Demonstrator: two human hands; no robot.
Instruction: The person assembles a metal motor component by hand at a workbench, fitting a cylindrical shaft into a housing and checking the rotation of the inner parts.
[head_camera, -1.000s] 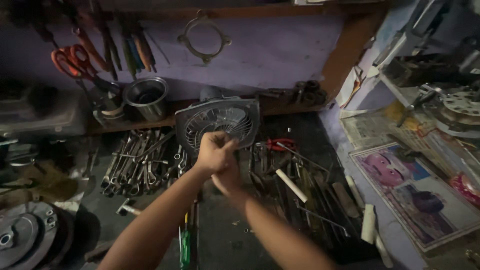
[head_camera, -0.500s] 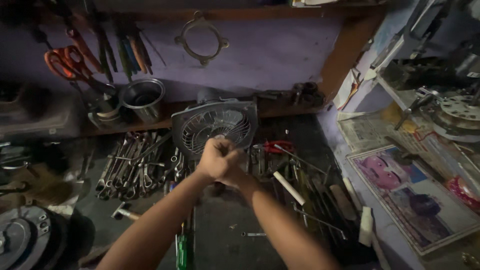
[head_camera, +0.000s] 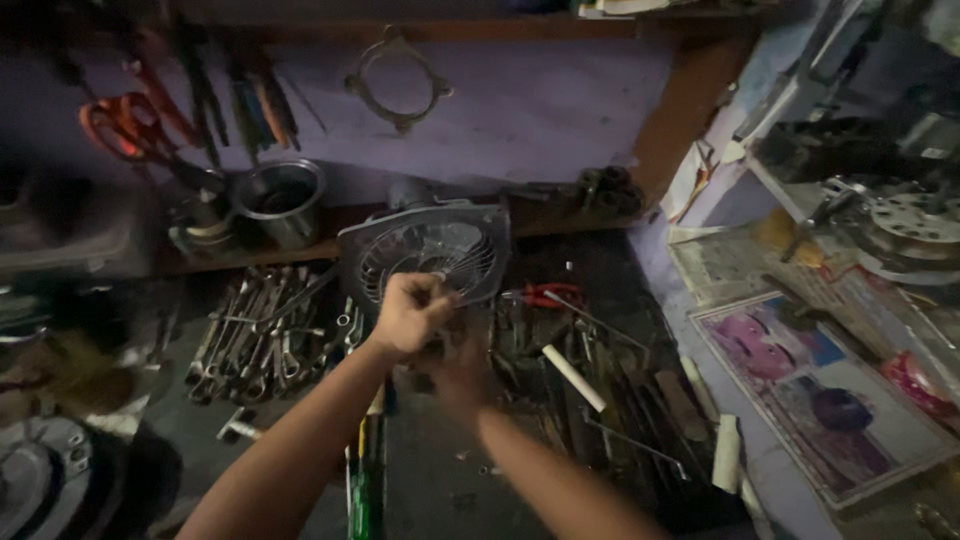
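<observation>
A small square grey fan with a round wire grille stands upright at the back of a dark workbench. My left hand is curled into a fist against the lower part of the grille, gripping it. My right hand sits just below and to the right of the left one, in shadow and blurred. Whether it holds anything is unclear. Both forearms reach in from the bottom of the head view.
A heap of spanners lies left of the fan, with a steel cup and orange-handled scissors behind. Red-handled pliers, a white tube and several rods lie to the right. A green-handled screwdriver is under my left arm.
My right hand has slid a little down and away from the left, which stays at the fan's grille. The view has shifted slightly.
</observation>
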